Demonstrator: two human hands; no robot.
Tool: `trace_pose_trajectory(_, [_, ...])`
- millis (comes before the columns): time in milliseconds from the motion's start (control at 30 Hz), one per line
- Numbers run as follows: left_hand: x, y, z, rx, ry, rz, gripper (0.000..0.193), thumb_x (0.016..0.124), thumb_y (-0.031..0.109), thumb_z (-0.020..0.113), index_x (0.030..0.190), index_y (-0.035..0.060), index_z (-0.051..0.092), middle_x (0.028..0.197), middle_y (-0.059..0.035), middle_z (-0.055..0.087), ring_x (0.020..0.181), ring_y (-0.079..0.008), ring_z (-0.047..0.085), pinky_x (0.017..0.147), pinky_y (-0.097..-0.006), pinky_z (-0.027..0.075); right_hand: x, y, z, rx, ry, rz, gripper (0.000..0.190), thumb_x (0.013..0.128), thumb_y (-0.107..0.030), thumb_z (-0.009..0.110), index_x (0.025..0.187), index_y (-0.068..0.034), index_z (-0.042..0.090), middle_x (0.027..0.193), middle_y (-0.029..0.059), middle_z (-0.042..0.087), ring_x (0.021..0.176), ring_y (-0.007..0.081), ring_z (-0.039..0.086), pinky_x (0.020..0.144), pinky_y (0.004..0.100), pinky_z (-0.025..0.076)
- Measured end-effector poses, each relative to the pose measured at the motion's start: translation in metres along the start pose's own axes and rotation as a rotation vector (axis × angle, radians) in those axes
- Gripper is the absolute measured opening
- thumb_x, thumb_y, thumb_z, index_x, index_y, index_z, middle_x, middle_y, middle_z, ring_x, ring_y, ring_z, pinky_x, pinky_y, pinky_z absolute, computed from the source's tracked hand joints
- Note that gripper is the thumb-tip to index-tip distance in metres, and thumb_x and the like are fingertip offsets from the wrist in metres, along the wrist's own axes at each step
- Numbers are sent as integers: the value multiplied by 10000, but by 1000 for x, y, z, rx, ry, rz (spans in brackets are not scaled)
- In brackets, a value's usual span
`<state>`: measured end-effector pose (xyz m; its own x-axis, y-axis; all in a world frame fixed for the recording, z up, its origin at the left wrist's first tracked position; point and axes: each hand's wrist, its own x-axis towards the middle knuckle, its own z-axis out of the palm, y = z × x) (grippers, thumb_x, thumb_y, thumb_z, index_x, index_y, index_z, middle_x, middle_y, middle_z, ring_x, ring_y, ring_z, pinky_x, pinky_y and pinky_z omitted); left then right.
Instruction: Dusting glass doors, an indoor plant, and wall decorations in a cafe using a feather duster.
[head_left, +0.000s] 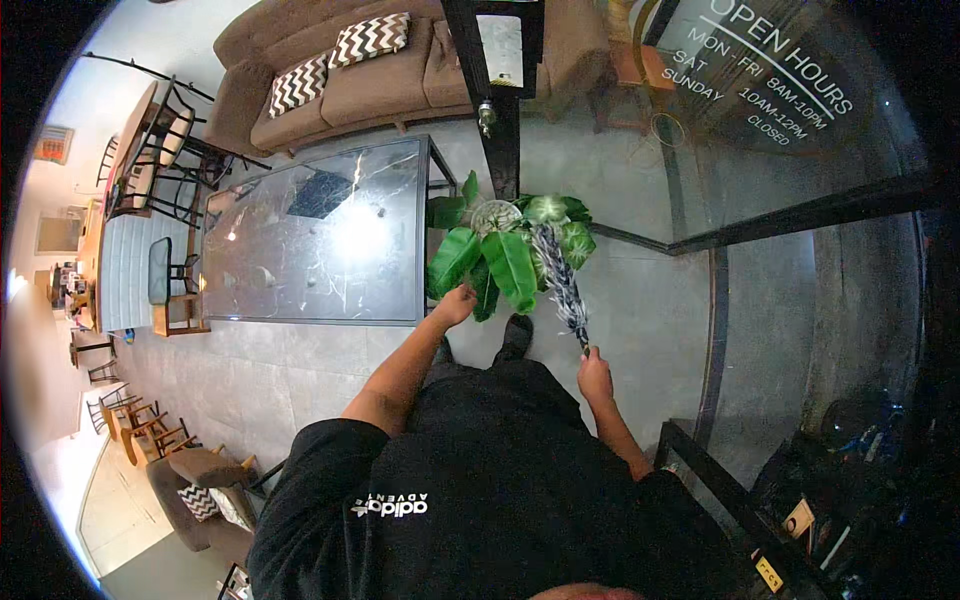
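A potted plant (511, 259) with broad green leaves stands on the floor before me. My left hand (456, 304) is at the lower edge of a large leaf on the plant's left side, fingers curled; whether it pinches the leaf is not clear. My right hand (595, 375) grips the handle of a grey feather duster (562, 281). The duster points away from me, and its fluffy end reaches the leaves on the plant's right side. A round, pale patterned surface (496, 217) shows among the leaves at the plant's centre.
A dark marble-topped table (315, 247) stands close on the left, with a brown sofa (375, 82) behind it. A black-framed glass door (675, 246) bearing writing is at the right. Chairs (142, 427) and an armchair (184, 487) lie farther off at the left.
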<state>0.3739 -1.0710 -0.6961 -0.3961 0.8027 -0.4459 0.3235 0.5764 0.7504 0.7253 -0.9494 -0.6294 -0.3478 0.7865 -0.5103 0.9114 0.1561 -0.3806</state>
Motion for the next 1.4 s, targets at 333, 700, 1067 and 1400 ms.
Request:
trace_pose_trajectory(333, [5,-11,8,40,11,-17,325,823,244,587,1022,-10,626,992,-259,646,977,-385,626,843,-432,493,2,-20,14,47,-142,-16,280,950,-200,489,1141,3,470,962,315,615,904,481,603,788,565,471])
trace_pose_trajectory(700, [8,-8,7,-25,-23,-58,358,813,239,579,1054,-23,615,996,-262,652,979,-394,624,861,-435,490,26,-47,14,200,-23,-2,200,913,-168,554,1023,-5,513,913,293,623,896,485,589,745,549,459])
trace_pose_trajectory(1067, [10,-10,1,13,36,30,345,836,260,571,1044,-11,621,972,-263,650,967,-414,621,847,-449,490,38,-78,25,295,25,-70,235,905,-189,577,1051,-10,530,930,277,628,923,484,583,775,523,465])
trace_pose_trajectory(1400, [14,-10,-7,94,-23,46,326,818,231,567,1021,-21,603,947,-256,652,923,-406,626,792,-458,490,13,-57,-11,365,-1,-250,281,894,-234,605,1030,11,594,905,253,639,873,434,622,747,450,486])
